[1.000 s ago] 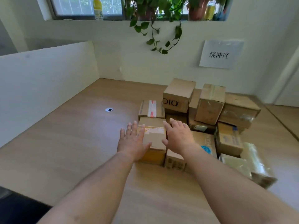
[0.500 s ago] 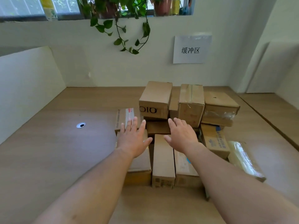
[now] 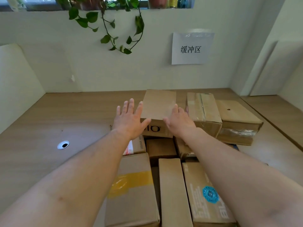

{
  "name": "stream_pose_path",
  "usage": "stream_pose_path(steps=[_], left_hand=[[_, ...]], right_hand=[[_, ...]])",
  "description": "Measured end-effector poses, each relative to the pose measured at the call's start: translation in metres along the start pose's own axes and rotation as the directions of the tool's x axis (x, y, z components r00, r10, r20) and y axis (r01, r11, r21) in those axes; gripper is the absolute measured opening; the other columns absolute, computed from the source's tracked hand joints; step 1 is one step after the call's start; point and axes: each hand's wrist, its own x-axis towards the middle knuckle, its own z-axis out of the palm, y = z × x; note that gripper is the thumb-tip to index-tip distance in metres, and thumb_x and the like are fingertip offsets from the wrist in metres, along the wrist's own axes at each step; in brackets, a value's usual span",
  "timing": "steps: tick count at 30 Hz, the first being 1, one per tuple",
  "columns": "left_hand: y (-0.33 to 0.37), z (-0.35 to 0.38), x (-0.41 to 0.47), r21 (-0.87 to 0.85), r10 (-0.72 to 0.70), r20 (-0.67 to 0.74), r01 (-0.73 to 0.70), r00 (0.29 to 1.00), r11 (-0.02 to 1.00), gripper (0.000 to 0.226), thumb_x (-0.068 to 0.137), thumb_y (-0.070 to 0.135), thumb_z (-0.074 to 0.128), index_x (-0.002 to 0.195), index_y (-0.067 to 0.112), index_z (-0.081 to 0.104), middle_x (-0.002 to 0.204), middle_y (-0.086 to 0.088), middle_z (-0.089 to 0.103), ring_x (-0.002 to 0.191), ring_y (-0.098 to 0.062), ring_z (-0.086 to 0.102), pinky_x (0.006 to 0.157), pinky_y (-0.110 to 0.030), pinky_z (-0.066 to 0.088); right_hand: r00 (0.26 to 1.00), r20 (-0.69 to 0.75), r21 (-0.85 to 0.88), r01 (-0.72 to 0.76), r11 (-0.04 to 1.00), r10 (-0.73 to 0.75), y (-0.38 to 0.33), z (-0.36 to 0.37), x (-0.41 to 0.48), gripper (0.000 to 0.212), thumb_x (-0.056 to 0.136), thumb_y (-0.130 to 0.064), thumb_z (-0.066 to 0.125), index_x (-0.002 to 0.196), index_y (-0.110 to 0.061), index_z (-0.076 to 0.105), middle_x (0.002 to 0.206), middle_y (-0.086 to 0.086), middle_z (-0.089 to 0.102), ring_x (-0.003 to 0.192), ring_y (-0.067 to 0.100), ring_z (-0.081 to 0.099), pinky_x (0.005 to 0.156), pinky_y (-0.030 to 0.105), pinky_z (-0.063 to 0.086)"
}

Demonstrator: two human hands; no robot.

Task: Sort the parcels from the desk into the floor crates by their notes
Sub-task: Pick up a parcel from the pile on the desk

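**A:** What has moved since half a second ago?

**B:** Both hands have gone farther out, past the low parcels, to the printed box [image 3: 158, 104] on top of the pile. The left hand [image 3: 128, 119] is at its near left corner, and the right hand [image 3: 178, 122] is at its near right corner.

**A:** Do they hold it?

**B:** No. The fingers of both are straight and spread, with the thumbs out over the box's near top edge. I cannot tell whether the palms touch the cardboard.

**A:** Where does that box sit?

**B:** It sits toward the far edge of the tabletop [image 3: 49, 115], right of the middle, resting on lower boxes. Its right side is just beside a tall taped box [image 3: 203, 110]. Beyond that, nearest the right edge, a flat box [image 3: 237, 115] lies on a plastic-wrapped one.

**A:** And toward the near edge?

**B:** Three parcels lie side by side under the forearms: a yellow-taped box [image 3: 134, 185], a narrow box [image 3: 172, 190] and a blue-sticker box [image 3: 208, 194]. A small red-labelled box [image 3: 135, 146] lies behind the first.

**A:** Where is there room?

**B:** To the left. Bare wood runs from the pile to the white partition [image 3: 16, 82] along the left edge, broken by a cable hole [image 3: 63, 145]. Above the printed box the wall is open up to a paper sign [image 3: 191, 48] and a trailing plant [image 3: 114, 30].
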Motion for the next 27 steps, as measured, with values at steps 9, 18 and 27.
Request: stream_pose_path(steps=[9,18,27], left_hand=[[0.010,0.022,0.052,-0.411,-0.041,0.133,0.093,0.990,0.907,0.075,0.101,0.050,0.031,0.154,0.013,-0.007,0.163,-0.011,0.003,0.146,-0.033,0.020,0.114,-0.045,0.026],[0.014,0.022,0.030,-0.644,-0.223,0.233,0.322,0.947,0.694,0.093,0.087,0.033,0.067,0.154,0.013,0.007,0.149,-0.011,0.033,0.135,-0.031,0.038,0.108,-0.046,0.038],[0.014,-0.014,-0.055,-0.738,-0.324,0.172,0.340,0.930,0.583,0.070,0.082,0.018,0.073,0.138,0.014,0.029,0.131,-0.010,0.044,0.112,-0.027,0.048,0.089,-0.036,0.046]], right_hand=[[0.952,0.161,0.326,-0.300,0.896,0.260,0.000,0.007,0.051,0.073,0.094,-0.026,0.057,0.150,-0.003,0.016,0.116,0.010,0.056,0.091,0.021,0.054,0.075,0.032,0.045],[0.948,0.187,0.431,-0.315,0.846,0.257,0.003,0.011,0.027,0.093,0.086,-0.011,0.070,0.153,-0.013,0.007,0.139,0.017,0.046,0.122,0.032,0.051,0.097,0.041,0.047],[0.983,0.156,0.645,-0.172,0.745,0.091,-0.008,-0.017,-0.042,0.085,0.088,-0.026,0.068,0.154,-0.019,0.015,0.148,0.009,0.041,0.129,0.030,0.045,0.106,0.046,0.040]])
